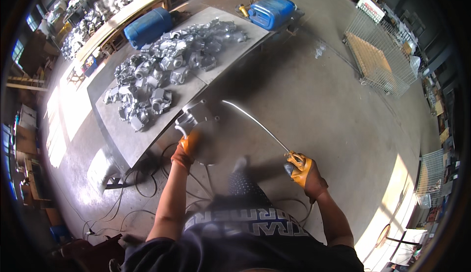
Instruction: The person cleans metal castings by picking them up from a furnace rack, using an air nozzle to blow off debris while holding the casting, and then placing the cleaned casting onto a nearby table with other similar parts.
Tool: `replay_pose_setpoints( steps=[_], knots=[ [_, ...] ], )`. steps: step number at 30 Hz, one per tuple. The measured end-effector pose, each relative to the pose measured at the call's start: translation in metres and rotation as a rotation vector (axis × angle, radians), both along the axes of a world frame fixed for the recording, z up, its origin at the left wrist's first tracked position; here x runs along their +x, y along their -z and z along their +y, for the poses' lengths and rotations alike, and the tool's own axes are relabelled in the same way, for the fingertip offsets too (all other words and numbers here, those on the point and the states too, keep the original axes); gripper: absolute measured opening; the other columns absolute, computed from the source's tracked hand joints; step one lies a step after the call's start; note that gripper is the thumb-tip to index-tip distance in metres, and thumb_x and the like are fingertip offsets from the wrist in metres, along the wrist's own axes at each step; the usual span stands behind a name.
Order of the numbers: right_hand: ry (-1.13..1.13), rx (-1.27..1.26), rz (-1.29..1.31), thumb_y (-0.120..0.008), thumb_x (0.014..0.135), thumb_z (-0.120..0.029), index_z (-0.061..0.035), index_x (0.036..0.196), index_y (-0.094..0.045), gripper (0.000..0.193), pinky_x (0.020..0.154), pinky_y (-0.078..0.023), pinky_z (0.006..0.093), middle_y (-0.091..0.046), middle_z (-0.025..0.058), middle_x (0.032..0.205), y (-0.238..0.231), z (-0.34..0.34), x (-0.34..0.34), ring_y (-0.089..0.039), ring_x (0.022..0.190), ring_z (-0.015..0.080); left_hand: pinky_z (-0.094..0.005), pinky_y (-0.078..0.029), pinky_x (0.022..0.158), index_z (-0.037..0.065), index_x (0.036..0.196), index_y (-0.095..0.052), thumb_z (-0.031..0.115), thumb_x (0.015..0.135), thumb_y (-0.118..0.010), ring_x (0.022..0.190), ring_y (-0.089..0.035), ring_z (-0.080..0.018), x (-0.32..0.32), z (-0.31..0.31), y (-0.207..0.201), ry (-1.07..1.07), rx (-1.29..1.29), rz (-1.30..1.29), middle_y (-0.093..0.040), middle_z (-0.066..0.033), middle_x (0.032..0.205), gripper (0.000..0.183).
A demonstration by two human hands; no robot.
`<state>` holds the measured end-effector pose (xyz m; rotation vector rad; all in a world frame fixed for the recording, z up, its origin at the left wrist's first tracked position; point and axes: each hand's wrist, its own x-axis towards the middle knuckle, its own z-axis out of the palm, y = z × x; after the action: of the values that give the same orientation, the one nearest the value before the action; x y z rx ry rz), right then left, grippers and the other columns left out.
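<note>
My left hand [184,149], in an orange work glove, is closed on a silver metal casting [198,112] just off the near edge of the table. My right hand [305,173], gloved in orange and dark grey, grips an air blow gun with a long, thin, curved nozzle [259,123]. The nozzle's tip points up and left toward the casting, apart from it. A hose hangs below my right wrist. Beyond my left hand, a pile of similar silver castings [162,71] covers much of the grey-topped table [206,68].
Blue plastic canisters stand on the far right of the table [272,12] and behind the pile [148,28]. Loose hoses [120,201] loop over the floor at lower left. A wire mesh cage [380,51] is at the right. More castings lie on a wooden bench [115,19] at upper left.
</note>
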<state>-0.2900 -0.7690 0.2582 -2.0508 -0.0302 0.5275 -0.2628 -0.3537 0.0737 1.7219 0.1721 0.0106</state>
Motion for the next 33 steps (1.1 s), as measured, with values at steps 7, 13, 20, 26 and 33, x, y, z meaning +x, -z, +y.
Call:
replay_pose_setpoints(
  steps=[7, 13, 20, 26, 33],
  knots=[
    [-0.333, -0.389, -0.2, -0.072, 0.085, -0.019, -0.0019, 0.127, -0.056, 0.048, 0.086, -0.053, 0.035, -0.065, 0.0157, 0.116, 0.022, -0.057, 0.101, -0.064, 0.105, 0.0276, -0.0307, -0.05, 0.08, 0.011, 0.121, -0.061, 0.026, 0.082, -0.069, 0.092, -0.062, -0.019, 0.184, -0.011, 0.016, 0.279, 0.032, 0.3, -0.066, -0.0043, 0.105, 0.043],
    [-0.046, -0.218, 0.065, -0.065, 0.087, -0.007, 0.0005, 0.121, -0.057, 0.036, 0.083, -0.053, 0.0336, -0.065, 0.0125, 0.108, 0.049, -0.055, 0.152, -0.064, 0.099, 0.0251, -0.0324, -0.048, 0.089, 0.012, 0.127, -0.058, 0.027, 0.082, -0.072, 0.103, -0.059, -0.0173, 0.355, -0.029, 0.024, 0.33, 0.043, 0.561, -0.065, -0.0036, 0.114, 0.05],
    [0.321, -0.198, 0.145, -0.059, 0.095, -0.018, -0.0007, 0.102, -0.061, 0.018, 0.058, -0.05, 0.0282, -0.062, 0.0053, 0.075, 0.074, -0.023, 0.215, -0.063, 0.067, 0.0132, -0.0375, -0.053, 0.091, 0.023, 0.124, -0.063, 0.019, 0.074, -0.074, 0.111, -0.065, -0.0289, 0.577, -0.064, 0.093, 0.701, 1.02, 0.357, -0.069, -0.0079, 0.116, 0.052],
    [0.375, -0.166, 0.158, -0.057, 0.095, -0.016, 0.0003, 0.107, -0.059, 0.021, 0.057, -0.052, 0.0276, -0.061, 0.0057, 0.075, 0.103, 0.006, 0.288, -0.063, 0.064, 0.0148, -0.0431, -0.052, 0.085, 0.026, 0.122, -0.059, 0.032, 0.089, -0.06, 0.112, -0.061, -0.0304, 0.717, -0.076, 0.232, 0.671, 1.208, 0.307, -0.059, -0.0064, 0.127, 0.034],
    [0.285, -0.257, 0.146, -0.058, 0.094, -0.014, 0.0007, 0.106, -0.061, 0.019, 0.059, -0.05, 0.0269, -0.06, 0.0046, 0.075, 0.109, 0.072, 0.439, -0.062, 0.069, 0.0125, -0.0507, -0.036, 0.103, 0.036, 0.13, -0.054, 0.033, 0.091, -0.054, 0.131, -0.047, -0.0328, 0.729, -0.064, 0.289, 0.608, 1.231, 0.198, -0.038, -0.0097, 0.151, 0.039]
  ],
)
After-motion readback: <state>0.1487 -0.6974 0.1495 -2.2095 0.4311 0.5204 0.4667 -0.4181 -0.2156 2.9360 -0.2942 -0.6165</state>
